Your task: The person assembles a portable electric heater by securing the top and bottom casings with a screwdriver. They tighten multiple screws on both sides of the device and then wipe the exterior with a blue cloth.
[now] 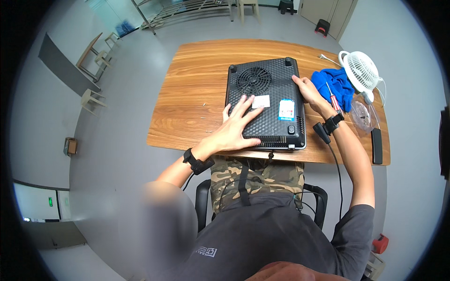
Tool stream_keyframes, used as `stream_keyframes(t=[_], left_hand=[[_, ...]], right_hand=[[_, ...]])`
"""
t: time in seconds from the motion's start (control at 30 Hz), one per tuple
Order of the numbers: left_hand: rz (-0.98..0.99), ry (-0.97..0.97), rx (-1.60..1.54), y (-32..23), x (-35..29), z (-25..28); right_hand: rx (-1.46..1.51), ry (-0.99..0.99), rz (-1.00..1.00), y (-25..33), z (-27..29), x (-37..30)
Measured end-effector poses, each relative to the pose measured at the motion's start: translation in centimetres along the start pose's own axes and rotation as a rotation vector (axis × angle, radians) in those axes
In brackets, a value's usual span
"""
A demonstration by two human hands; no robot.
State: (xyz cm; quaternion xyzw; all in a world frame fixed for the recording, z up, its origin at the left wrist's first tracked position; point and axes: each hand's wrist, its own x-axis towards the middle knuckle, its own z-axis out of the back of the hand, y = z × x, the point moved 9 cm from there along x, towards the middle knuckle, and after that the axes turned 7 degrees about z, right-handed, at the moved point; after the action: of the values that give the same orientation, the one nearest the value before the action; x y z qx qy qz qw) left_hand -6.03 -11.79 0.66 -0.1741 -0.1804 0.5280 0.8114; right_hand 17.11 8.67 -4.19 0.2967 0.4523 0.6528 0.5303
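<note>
On the wood-grain table (185,84), in front of the seated person, a black induction cooktop (276,82) lies underside up, its fan grille (253,80) and rubber feet facing the ceiling. The left hand (233,129) is spread across the near left part of the housing, clasping nothing. The right hand (309,92) rests at the right edge, thumb on top (its other fingers are hidden, so one cannot tell whether it grips). Just beyond lie a red-handled screwdriver (334,101) and a blue cloth (345,85), beside a white fan (360,69).
</note>
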Motion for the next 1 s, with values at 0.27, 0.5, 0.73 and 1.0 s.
stream_keyframes(t=[0.27,0.5,0.73,1.0], left_hand=[[-0.196,0.130,0.211,-4.7,0.1,-2.5],[-0.200,0.083,0.087,-4.8,0.6,-2.5],[-0.233,0.030,0.038,-4.6,0.1,-2.4],[-0.235,-0.006,-0.011,-4.6,0.0,-1.9]], right_hand=[[0.190,0.089,-0.143,1.2,-1.9,-2.1],[0.717,0.381,-0.206,-1.6,-3.7,-2.4],[0.796,0.486,-0.191,0.6,-4.3,-4.8],[1.119,0.667,-0.225,0.7,-5.0,-5.4]])
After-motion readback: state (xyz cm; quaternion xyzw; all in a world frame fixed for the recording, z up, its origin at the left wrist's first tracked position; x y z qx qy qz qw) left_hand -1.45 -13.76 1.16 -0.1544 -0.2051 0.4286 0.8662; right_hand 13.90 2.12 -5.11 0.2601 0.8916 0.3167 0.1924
